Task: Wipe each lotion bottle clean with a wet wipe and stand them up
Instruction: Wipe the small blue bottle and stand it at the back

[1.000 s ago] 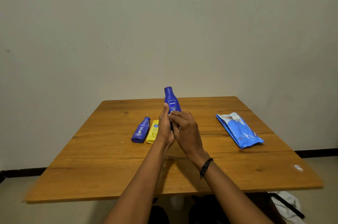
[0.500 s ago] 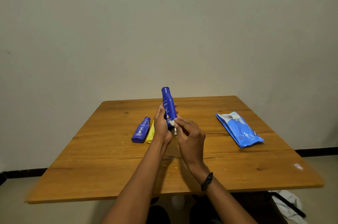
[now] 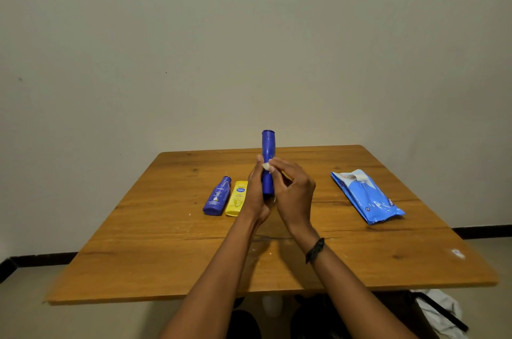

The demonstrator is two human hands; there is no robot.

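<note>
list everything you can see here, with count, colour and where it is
tall lotion bottle: 1, dark blue, held upright above the table centre
small lotion bottle: 1, dark blue, lying on the table left of centre
yellow lotion bottle: 1, yellow, lying beside the small blue one, on its right
wet wipe: 1 small wad, white, pressed against the tall bottle
wipe pack: 1, light blue, lying on the table's right side
table: 1, brown wood, against the wall
wall: 1, off-white, behind the table
cloth: 1, white, on the floor at bottom right
wristband: 1, black, on the right wrist
left hand: 1, gripping the tall bottle
right hand: 1, pinching the wipe
</note>
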